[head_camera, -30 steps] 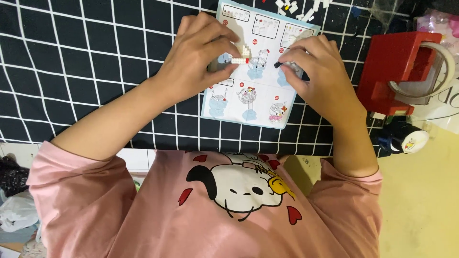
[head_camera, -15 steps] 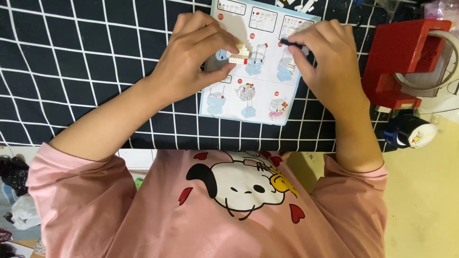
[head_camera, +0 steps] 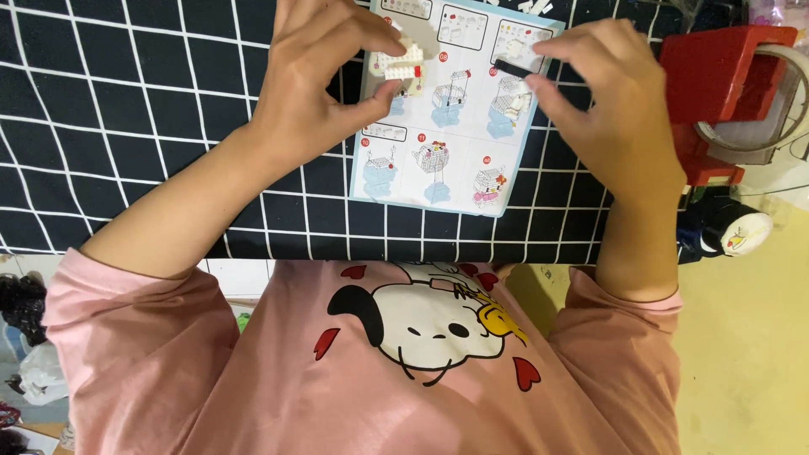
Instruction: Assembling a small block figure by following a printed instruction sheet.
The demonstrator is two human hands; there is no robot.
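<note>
Nearest the camera: pink long-sleeved sweatshirt with a cartoon dog print (head_camera: 421, 337), sleeves pushed up, both forearms bare and reaching forward onto a black cloth with a white grid pattern (head_camera: 126, 101) covering the table.

Left hand (head_camera: 316, 84): fingers curled, thumb and fingertips pinching a small white brick assembly with a red piece on one end (head_camera: 400, 64). The assembly is held just above the upper left part of the sheet, near the far edge of the view.

Right hand (head_camera: 607, 109): fingers bent and close together, thumb and forefinger pinching a small black oblong piece (head_camera: 509, 67) by one end; the piece sticks out toward the left hand, over the upper right part of the sheet. The two held pieces are near each other but apart.

Under both hands: a pale blue printed instruction sheet with step pictures of a small brick figure (head_camera: 438, 160), lying flat on the cloth, slightly turned.

Right side: a red plastic block-shaped holder (head_camera: 716, 76) with a clear curved part against it, at the cloth's edge. Below it, a small dark round object with a white face (head_camera: 733, 232), on the yellowish floor side. Far edge: a few loose white bits (head_camera: 531, 7) beyond the sheet, too small to tell what.
</note>
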